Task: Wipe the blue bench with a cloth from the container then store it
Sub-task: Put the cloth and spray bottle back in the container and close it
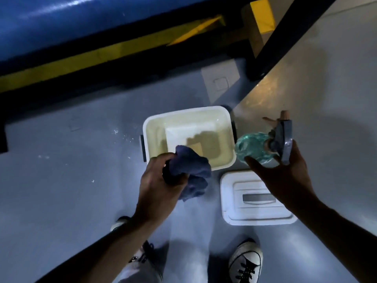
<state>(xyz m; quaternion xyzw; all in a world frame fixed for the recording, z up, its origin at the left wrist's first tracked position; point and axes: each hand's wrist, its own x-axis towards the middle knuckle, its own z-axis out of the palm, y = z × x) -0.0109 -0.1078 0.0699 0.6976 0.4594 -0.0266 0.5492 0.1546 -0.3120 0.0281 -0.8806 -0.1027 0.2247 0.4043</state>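
The white container (pixel 222 113) stands open on the grey floor below me. My left hand (pixel 159 180) grips a crumpled blue cloth (pixel 189 170) just over the container's near left corner. Beside the container's right wall, my right hand (pixel 283 172) holds a clear green spray bottle (pixel 253 148) with a grey trigger head, tilted on its side. The blue bench (pixel 61 23) runs across the top left, with a black and yellow frame under it.
The container's white lid (pixel 257 201) lies flat on the floor to the near right of the container. A black bench leg (pixel 275 45) slants down at the upper right. My shoes (pixel 244 260) stand at the bottom.
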